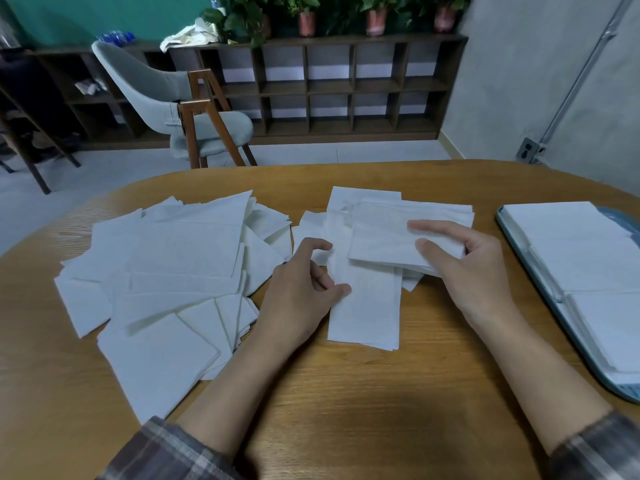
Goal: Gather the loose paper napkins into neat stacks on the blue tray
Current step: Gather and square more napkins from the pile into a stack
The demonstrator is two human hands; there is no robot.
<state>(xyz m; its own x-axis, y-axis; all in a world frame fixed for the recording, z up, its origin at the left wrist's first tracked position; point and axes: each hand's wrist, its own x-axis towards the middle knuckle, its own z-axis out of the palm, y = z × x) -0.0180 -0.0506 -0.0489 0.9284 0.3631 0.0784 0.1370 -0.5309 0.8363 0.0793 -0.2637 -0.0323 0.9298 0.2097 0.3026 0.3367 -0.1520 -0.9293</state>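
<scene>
- Where the wooden table (346, 393) curves toward us, both of our bare hands work at its middle, each with a plaid sleeve (166, 452) pushed up the forearm.
- Our right hand (474, 275) grips a small stack of napkins (381, 237) at its right end. The thumb and forefinger lie on top and the other fingers are tucked beneath, so the stack sits a little above the sheets under it.
- Our left hand (304, 292) is half open with its fingers loosely curled. Its thumb tip rests on the left edge of a long napkin (363, 313) and its forefinger arches above a smaller sheet. It closes on nothing.
- That long napkin lies flat between our hands and runs from under the held stack toward us.
- To the left spreads the loose pile of napkins (173, 271), white sheets overlapping at many angles, its near corner close to our left forearm.
- At the right edge of the table sits the blue tray (625, 389), partly cut off by the frame, just beside our right wrist but apart from it.
- On it lie the finished stacks (585, 261), squared white piles set one after another along the tray's length.
- Beyond the table stand a grey chair (166, 88) with wooden legs, a dark cubby shelf (346, 84) and potted plants (306, 15) on top of it.
</scene>
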